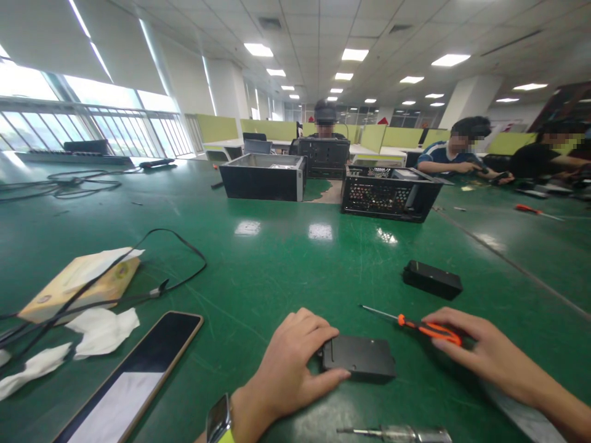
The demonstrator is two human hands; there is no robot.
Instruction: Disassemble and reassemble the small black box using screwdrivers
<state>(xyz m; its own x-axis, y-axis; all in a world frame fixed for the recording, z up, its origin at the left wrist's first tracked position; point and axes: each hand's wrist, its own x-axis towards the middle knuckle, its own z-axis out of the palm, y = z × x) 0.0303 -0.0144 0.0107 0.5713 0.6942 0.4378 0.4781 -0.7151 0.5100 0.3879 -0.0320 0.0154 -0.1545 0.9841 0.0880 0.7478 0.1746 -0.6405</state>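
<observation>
My left hand (290,363) rests on the green table (277,258) with its thumb and fingers gripping the left end of a flat black box (360,357). My right hand (484,351) lies to the right, its fingers closed over the orange handle of a screwdriver (427,329) that lies on the table with its thin shaft pointing left. A watch (219,419) is on my left wrist.
A second black box (431,280) lies further back. A clear-handled screwdriver (397,434) lies at the near edge. A phone (133,375), tissues (104,329), a tissue box (80,286) and cables (175,271) are at left. Two open computer cases (263,177) (390,194) stand mid-table. People sit beyond.
</observation>
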